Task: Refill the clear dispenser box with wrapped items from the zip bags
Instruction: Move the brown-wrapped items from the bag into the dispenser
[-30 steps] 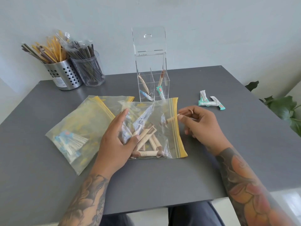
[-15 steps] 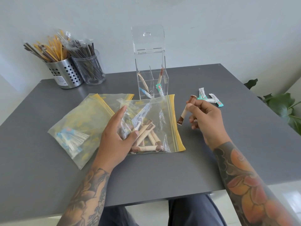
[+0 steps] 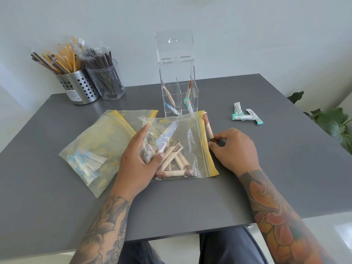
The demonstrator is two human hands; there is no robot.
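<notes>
The clear dispenser box (image 3: 195, 96) stands at the middle back of the grey table (image 3: 285, 168), lid tipped up, with a few sticks in its compartments. In front of it lies a zip bag (image 3: 190, 134) of brown sugar sticks (image 3: 171, 155), its yellow zip edge to the right. My left hand (image 3: 137, 159) rests on the bag's left part, thumb and fingers bunching the plastic. One brown sugar stick (image 3: 207, 124) lies on the table along the zip edge, and my right hand (image 3: 236, 147) pinches its near end with fingertips.
A second zip bag (image 3: 99, 141) with blue-and-white packets (image 3: 85, 162) lies to the left, partly under the first. Three teal packets (image 3: 245, 115) lie at the right. A perforated metal holder (image 3: 80, 88) and a clear cup (image 3: 108, 82) of stirrers stand back left. A plant (image 3: 333, 122) is beyond the right edge.
My right hand pulled one brown sugar stick out of the bag, lifted it, then brought it down onto the table beside the zip edge. My left hand stayed on the bag.
</notes>
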